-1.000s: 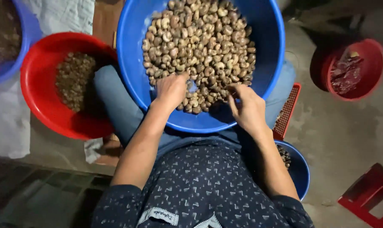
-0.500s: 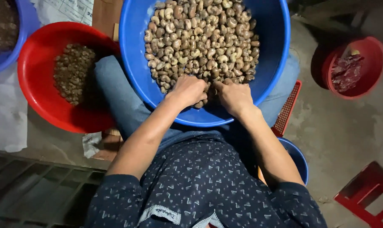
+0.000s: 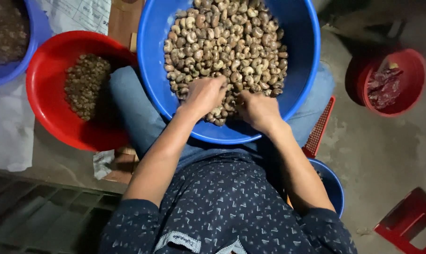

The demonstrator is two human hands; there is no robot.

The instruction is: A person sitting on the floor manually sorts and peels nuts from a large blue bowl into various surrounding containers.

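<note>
1. Fingers (image 3: 212, 88) of the left hand (image 3: 204, 95) are curled down into the near edge of a heap of cashew nuts (image 3: 224, 44); the tips are buried among the nuts, so whether they have closed on any of them cannot be told.
2. Fingers (image 3: 246, 101) of the right hand (image 3: 259, 110) are likewise bent over the nuts and partly hidden, and their grip cannot be made out either.
3. Both hands sit close together, just beside each other, at the nearest side of the heap.
4. The cashew nuts fill a large blue basin (image 3: 307, 56), which rests on the person's lap, over knees in blue trousers (image 3: 128, 101).
5. To the left of the lap stands a red basin (image 3: 53, 117) on the floor, with a smaller pile of darker, finer pieces (image 3: 86, 84) in its middle.
6. A blue bowl (image 3: 29, 51) with dark contents sits at the top left corner, on a sheet of pale paper (image 3: 8, 127).
7. A second, small blue bowl (image 3: 332, 183) shows beside the person's right elbow, mostly hidden by the arm.
8. A red plastic crate edge (image 3: 320, 129) pokes out under the big basin on the right.
9. Farther right, a red bucket (image 3: 410, 70) holds some dark red scraps, well apart from the hands.
10. A red stool (image 3: 410, 221) stands at the lower right corner.
</note>
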